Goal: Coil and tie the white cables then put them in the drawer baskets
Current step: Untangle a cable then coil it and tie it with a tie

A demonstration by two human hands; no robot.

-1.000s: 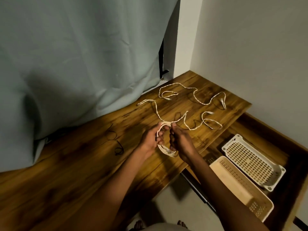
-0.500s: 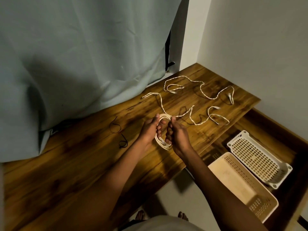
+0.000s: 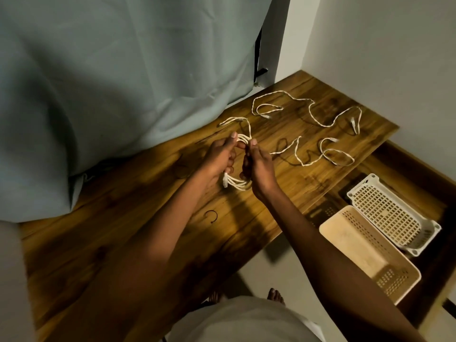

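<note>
Over the wooden table my left hand and my right hand hold a coil of white cable between them. Its loops run from my fingertips down past my palms, and both hands pinch the top of the coil. A loose tail leads from the coil to the back left. Two more white cables lie uncoiled on the table: one at the back, one nearer the right edge.
A white basket and a beige basket sit side by side in the open drawer at the right. A thin black tie lies on the table below my hands. A pale curtain hangs over the table's back left.
The coil has grown longer between my hands and the tail at the back left is shorter. The camera has shifted, so the table sits lower right in view.
</note>
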